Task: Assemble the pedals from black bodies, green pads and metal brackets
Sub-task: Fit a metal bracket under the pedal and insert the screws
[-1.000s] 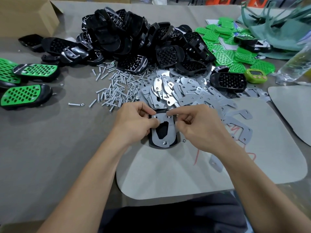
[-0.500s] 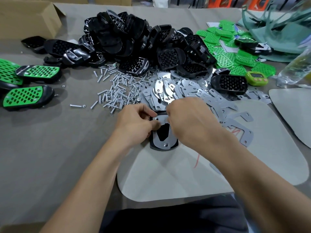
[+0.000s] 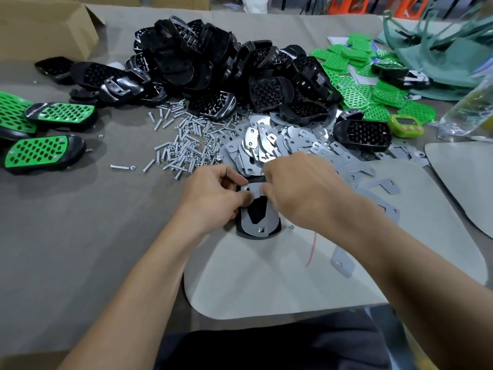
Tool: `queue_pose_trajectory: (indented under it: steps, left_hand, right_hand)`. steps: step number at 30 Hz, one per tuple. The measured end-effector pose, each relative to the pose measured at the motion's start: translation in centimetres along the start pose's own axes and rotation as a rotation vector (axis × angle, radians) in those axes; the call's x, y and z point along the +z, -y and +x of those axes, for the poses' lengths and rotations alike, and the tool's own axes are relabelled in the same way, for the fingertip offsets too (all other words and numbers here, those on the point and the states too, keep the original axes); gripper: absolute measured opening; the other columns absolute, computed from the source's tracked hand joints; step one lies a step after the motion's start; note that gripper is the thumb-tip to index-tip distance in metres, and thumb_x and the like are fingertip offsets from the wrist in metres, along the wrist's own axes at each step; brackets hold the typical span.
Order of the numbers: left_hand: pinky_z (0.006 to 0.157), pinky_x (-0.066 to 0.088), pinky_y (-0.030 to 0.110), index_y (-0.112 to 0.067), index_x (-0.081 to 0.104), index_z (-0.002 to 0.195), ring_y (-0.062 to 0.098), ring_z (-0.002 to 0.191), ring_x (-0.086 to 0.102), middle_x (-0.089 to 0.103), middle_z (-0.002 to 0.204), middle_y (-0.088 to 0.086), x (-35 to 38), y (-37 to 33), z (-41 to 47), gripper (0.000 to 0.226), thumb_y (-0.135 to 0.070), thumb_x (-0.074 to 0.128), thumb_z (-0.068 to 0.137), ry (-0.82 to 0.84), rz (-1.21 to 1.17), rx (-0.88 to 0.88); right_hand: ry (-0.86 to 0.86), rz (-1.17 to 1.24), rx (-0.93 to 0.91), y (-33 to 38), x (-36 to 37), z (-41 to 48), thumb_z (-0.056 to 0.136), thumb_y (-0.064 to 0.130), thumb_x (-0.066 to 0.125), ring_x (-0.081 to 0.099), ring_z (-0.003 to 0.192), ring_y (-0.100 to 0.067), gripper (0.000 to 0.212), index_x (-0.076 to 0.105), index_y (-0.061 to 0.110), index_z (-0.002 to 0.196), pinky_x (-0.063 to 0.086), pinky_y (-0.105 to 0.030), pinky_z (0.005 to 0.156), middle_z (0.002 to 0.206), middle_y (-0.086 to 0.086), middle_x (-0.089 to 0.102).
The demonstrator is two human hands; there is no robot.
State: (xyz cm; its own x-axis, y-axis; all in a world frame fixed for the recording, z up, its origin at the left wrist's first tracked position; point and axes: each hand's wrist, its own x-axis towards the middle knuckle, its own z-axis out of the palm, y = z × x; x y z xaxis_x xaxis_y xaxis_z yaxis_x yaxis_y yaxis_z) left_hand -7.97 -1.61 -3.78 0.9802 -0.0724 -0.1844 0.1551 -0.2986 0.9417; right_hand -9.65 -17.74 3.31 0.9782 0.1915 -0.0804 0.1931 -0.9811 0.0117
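Holding 1 pedal [image 3: 262, 224]: left hand [image 3: 213, 198], right hand [image 3: 301, 190].

— What sort of place is this?
— A small assembly workshop. One wide tabletop [image 3: 66, 236] under a grey sheet carries parts in bulk: a heap of black pedal bodies [image 3: 213, 62] at the far middle, green pads [image 3: 357, 76] at the far right.
— Any hardware?
— Loose screws [image 3: 184, 145] and a pile of metal brackets [image 3: 293, 145] in the middle. Finished pedals [image 3: 42, 153] lie at the left, a cardboard box [image 3: 45, 28] sits in the far left corner, and a green timer [image 3: 405, 125] lies beside the pads.
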Motion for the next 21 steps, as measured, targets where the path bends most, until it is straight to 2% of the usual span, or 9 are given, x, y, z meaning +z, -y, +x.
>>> queue_pose_trajectory:
  steps: [4, 6, 8, 10, 13, 15, 17, 19, 21]
  left_hand:
    - [0.042, 0.044, 0.025, -0.014, 0.069, 0.081, 0.017, 0.042, 0.05, 0.049, 0.047, -0.01, 0.0, 0.0, 0.2, 0.024, 0.0, 0.088, 0.075, 0.01, 0.011, -0.012]
    - [0.043, 0.044, 0.025, -0.015, 0.069, 0.08, 0.016, 0.042, 0.05, 0.049, 0.047, -0.011, -0.1, 0.0, 0.2, 0.024, -0.002, 0.089, 0.075, 0.01, 0.018, -0.009]
    - [0.044, 0.044, 0.025, -0.016, 0.07, 0.079, 0.014, 0.041, 0.049, 0.049, 0.047, -0.013, -0.1, 0.1, 0.2, 0.024, -0.003, 0.09, 0.074, 0.006, 0.023, -0.003]
    - [0.044, 0.043, 0.026, -0.016, 0.07, 0.08, 0.014, 0.04, 0.049, 0.049, 0.046, -0.013, -0.1, 0.2, 0.2, 0.024, -0.003, 0.089, 0.074, 0.004, 0.018, 0.001]
    - [0.045, 0.044, 0.026, -0.016, 0.069, 0.08, 0.015, 0.041, 0.051, 0.049, 0.046, -0.013, 0.0, 0.2, 0.2, 0.024, -0.002, 0.088, 0.075, 0.006, 0.014, 0.004]
    - [0.044, 0.045, 0.026, -0.016, 0.069, 0.081, 0.016, 0.042, 0.051, 0.049, 0.047, -0.013, -0.1, 0.2, 0.2, 0.024, -0.002, 0.088, 0.075, 0.009, 0.01, 0.005]
    - [0.044, 0.045, 0.026, -0.016, 0.069, 0.082, 0.017, 0.042, 0.051, 0.049, 0.047, -0.013, -0.1, 0.3, 0.2, 0.024, -0.002, 0.087, 0.075, 0.009, 0.001, 0.011]
    - [0.044, 0.044, 0.026, -0.016, 0.069, 0.081, 0.017, 0.042, 0.051, 0.049, 0.047, -0.012, 0.0, 0.3, 0.1, 0.024, -0.001, 0.087, 0.075, 0.01, 0.002, 0.014]
    - [0.045, 0.044, 0.026, -0.015, 0.069, 0.081, 0.017, 0.042, 0.05, 0.049, 0.047, -0.011, 0.0, 0.2, 0.2, 0.024, -0.001, 0.088, 0.074, 0.01, 0.0, 0.005]
  right_hand:
    - [-0.019, 0.007, -0.03, 0.6, 0.2, -0.3, 0.092, 0.01, 0.059, 0.048, 0.062, -0.018, 0.024, 0.045, 0.019, 0.074, 0.027, -0.03, 0.045, 0.068, -0.001, 0.051]
    - [-0.026, 0.0, -0.07, 0.8, -0.1, -0.5, 0.088, 0.001, 0.051, 0.042, 0.058, -0.016, 0.029, 0.038, 0.019, 0.07, 0.023, -0.03, 0.045, 0.066, -0.001, 0.046]
    - [-0.002, -0.015, -0.107, 1.0, -0.5, -0.6, 0.075, -0.006, 0.04, 0.04, 0.057, -0.017, 0.027, 0.033, 0.02, 0.069, 0.021, -0.031, 0.045, 0.066, -0.001, 0.043]
    - [0.007, -0.015, -0.168, 0.8, -0.4, -0.5, 0.07, -0.007, 0.042, 0.047, 0.061, -0.023, 0.026, 0.039, 0.019, 0.071, 0.03, -0.033, 0.047, 0.068, -0.003, 0.048]
    - [0.005, 0.15, -0.163, -0.6, -0.4, -0.3, 0.069, -0.003, 0.046, 0.061, 0.073, -0.03, 0.031, 0.064, 0.018, 0.083, 0.052, -0.038, 0.06, 0.075, -0.005, 0.065]
    - [-0.008, 0.235, -0.079, -1.4, -0.4, -0.1, 0.082, 0.017, 0.066, 0.064, 0.071, -0.027, 0.004, 0.069, 0.017, 0.083, 0.056, -0.038, 0.063, 0.071, -0.004, 0.069]
    - [-0.042, 0.184, -0.036, -1.4, -0.1, 0.1, 0.086, 0.037, 0.07, 0.059, 0.06, -0.023, 0.025, 0.063, 0.016, 0.075, 0.047, -0.031, 0.053, 0.06, -0.003, 0.061]
    - [-0.054, 0.103, -0.021, -0.9, 0.1, 0.2, 0.088, 0.034, 0.067, 0.049, 0.055, -0.019, 0.025, 0.056, 0.017, 0.073, 0.031, -0.028, 0.046, 0.058, -0.001, 0.052]
    - [-0.058, 0.021, -0.046, -0.3, 0.1, 0.2, 0.089, 0.021, 0.066, 0.043, 0.053, -0.017, 0.024, 0.05, 0.019, 0.072, 0.024, -0.027, 0.044, 0.059, 0.0, 0.047]
